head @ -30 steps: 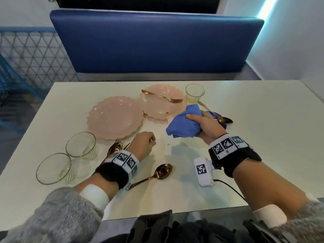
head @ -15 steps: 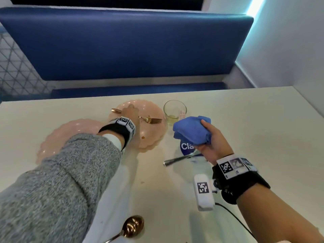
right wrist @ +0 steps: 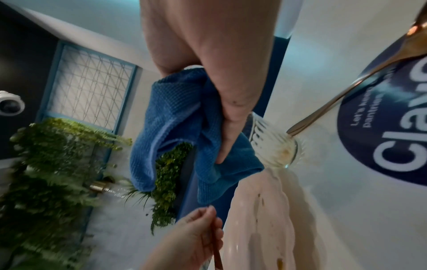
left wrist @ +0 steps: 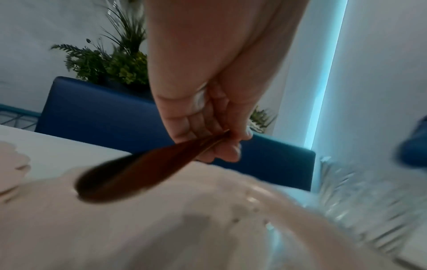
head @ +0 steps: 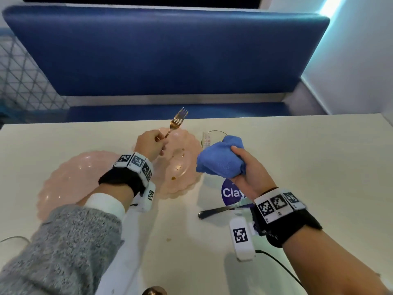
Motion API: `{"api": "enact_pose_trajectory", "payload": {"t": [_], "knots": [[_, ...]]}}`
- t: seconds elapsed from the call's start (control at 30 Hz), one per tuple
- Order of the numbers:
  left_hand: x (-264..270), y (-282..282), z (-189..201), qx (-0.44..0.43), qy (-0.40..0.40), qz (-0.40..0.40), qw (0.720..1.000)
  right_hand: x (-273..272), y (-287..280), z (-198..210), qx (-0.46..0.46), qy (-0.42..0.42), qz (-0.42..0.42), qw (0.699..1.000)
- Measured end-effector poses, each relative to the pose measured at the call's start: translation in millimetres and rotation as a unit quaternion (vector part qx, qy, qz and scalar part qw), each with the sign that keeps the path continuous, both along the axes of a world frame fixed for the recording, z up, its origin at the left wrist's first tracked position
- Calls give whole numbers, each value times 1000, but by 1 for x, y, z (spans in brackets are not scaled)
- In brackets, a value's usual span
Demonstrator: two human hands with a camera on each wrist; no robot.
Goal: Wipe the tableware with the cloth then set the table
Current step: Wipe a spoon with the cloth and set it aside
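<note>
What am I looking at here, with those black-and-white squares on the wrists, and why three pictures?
No machine here: a person works with bare hands, wearing cameras. The big picture comes from a head camera; the other two from cameras strapped to each wrist, and the patterned squares sit on those wristbands. The left hand holds a gold fork by its handle, lifted above a pink plate that carries a few brown specks. The right hand grips a bunched blue cloth. On the white table there is also a second pink plate, a glass behind the cloth, and a spoon lying across a round blue sticker.
</note>
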State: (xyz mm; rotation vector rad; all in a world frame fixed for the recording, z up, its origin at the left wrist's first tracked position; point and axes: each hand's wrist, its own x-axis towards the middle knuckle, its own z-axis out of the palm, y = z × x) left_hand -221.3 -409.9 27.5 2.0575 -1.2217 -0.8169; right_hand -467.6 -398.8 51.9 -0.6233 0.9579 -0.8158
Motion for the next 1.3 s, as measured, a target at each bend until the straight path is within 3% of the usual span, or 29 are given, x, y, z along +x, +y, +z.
{"api": "enact_pose_trajectory", "payload": {"t": [0.1,0.2,0.27,0.37,0.5,0.6,0.73,0.77,0.83,0.87,0.93,1.0,1.1,1.17,1.23,1.3], "knots": [[-33,30,21,-37,155,0,987,25,-4,2,-15,3,38,999],[-71,56,30,-22,232,-17,972,49,-5,-2,-79,44,57,994],[-84,69,32,-3,261,-15,965,56,-4,-9,-112,106,27,988],[-85,85,37,18,275,-38,961,56,-3,-16,-132,177,4,975],[-74,105,46,25,269,-28,962,62,-1,-8,-177,207,8,962],[-65,119,52,23,263,-25,964,75,7,3,-243,271,-15,931],[-50,148,57,39,258,-5,965,62,4,19,-302,357,-109,877],[-44,155,59,30,267,11,963,53,2,22,-299,317,-114,893],[-34,164,62,4,296,50,954,44,13,28,-211,134,-90,964],[-32,167,63,-5,309,62,949,46,23,27,-150,44,-58,986],[-38,171,65,-5,315,53,948,63,54,22,-77,-30,27,996],[-51,177,66,7,299,19,954,84,77,13,-111,-21,79,990],[-62,201,63,29,288,-29,957,94,83,9,-176,52,-10,983],[-61,222,62,56,314,-48,947,90,77,9,-169,123,-86,974],[-58,238,60,65,351,-20,934,90,79,3,-137,152,-127,970],[-53,248,55,56,344,17,937,98,92,-1,-101,121,-127,979]]}}
